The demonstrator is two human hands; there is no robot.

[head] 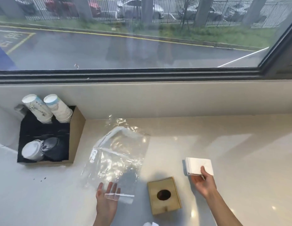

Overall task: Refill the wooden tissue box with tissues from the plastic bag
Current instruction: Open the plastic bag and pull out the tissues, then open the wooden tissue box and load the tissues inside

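At lower right we see the right hand [203,182] gripping a stack of white tissues [199,165], thumb on top, fingers beneath. At lower centre the left hand [107,198] lies flat, fingers spread, on the near edge of the clear plastic bag [117,157]. The wooden tissue box [164,195] sits between the two hands on the tabletop [239,144], its lid on.

left hand [107,198] flat, right hand [203,183] gripping (palm up)

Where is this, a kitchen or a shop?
Probably a café or office drinks counter: stacked paper cups and cup lids in a black organiser, on a pale glossy counter by a street window.
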